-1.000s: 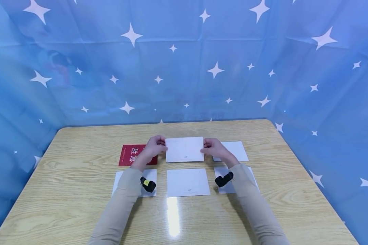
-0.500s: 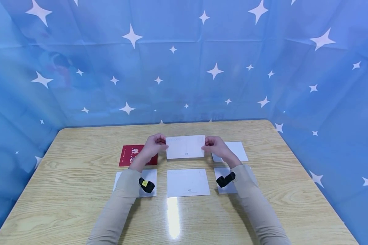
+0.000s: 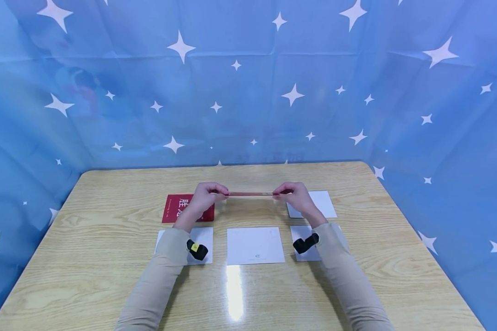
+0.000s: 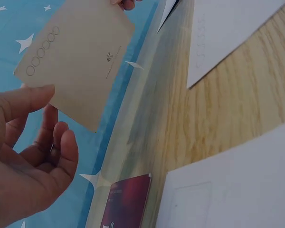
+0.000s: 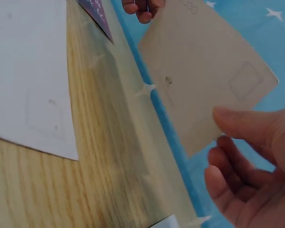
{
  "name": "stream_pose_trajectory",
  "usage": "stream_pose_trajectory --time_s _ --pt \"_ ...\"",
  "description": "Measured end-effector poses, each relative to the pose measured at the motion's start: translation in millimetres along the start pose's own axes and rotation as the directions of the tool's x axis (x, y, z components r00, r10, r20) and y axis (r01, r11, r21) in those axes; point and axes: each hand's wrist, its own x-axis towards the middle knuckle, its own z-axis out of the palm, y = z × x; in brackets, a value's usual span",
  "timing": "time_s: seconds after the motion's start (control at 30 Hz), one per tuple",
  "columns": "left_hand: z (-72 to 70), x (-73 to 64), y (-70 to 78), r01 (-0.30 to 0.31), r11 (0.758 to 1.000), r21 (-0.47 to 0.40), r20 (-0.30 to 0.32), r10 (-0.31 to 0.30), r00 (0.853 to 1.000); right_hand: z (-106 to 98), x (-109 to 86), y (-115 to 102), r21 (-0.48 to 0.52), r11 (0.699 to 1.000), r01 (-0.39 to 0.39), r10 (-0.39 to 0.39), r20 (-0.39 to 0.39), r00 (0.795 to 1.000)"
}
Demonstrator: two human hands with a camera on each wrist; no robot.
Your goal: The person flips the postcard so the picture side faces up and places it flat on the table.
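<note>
A postcard (image 3: 250, 194) is held up off the table between both hands, tilted so that the head view catches it nearly edge-on with a reddish side just showing. Its pale back, with a row of small circles, faces the left wrist camera (image 4: 80, 61). My left hand (image 3: 205, 197) pinches one short end between thumb and fingers. At the opposite end, the thumb and fingers of my right hand (image 3: 296, 197) pinch the card, near the printed stamp box seen in the right wrist view.
A red postcard (image 3: 177, 208) with white characters lies left of the hands. White-backed postcards rest at the right (image 3: 324, 203), front centre (image 3: 255, 246), front left (image 3: 203, 250) and front right (image 3: 310, 255), partly under the forearms. A blue star-patterned curtain (image 3: 248, 115) stands behind the wooden table (image 3: 107, 276).
The held postcard has tipped from showing its white back to nearly edge-on in the head view. Both hands keep their hold and have shifted only slightly.
</note>
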Motion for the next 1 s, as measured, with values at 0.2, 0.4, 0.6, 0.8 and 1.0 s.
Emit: stream_pose_trajectory --time_s 0.2,0.4,0.6,0.8,1.0 --pt "-2.1 0.2 -5.4 0.017 1.000 -0.015 0.010 -0.017 1.000 1.4 0.3 3.6 0.011 1.000 0.010 -0.010 -0.028 1.000" --pt "-2.4 0.1 -8.9 0.038 0.999 0.003 0.027 -0.038 0.999 2.8 0.3 7.4 -0.016 1.000 -0.002 0.002 -0.021 1.000" --pt "-2.5 -2.6 -10.2 0.056 0.998 0.014 0.054 -0.057 0.997 3.6 -1.5 9.7 0.014 1.000 -0.024 0.024 -0.005 1.000" --pt "-1.7 -4.9 -12.8 0.004 0.999 0.053 0.100 -0.009 0.995 1.3 -6.6 4.2 0.080 0.997 -0.009 0.005 0.054 0.999" --pt "-0.8 -7.1 -15.2 0.007 0.998 0.061 0.130 -0.015 0.991 2.4 -9.5 -0.7 0.043 0.999 -0.009 0.005 0.090 0.996"
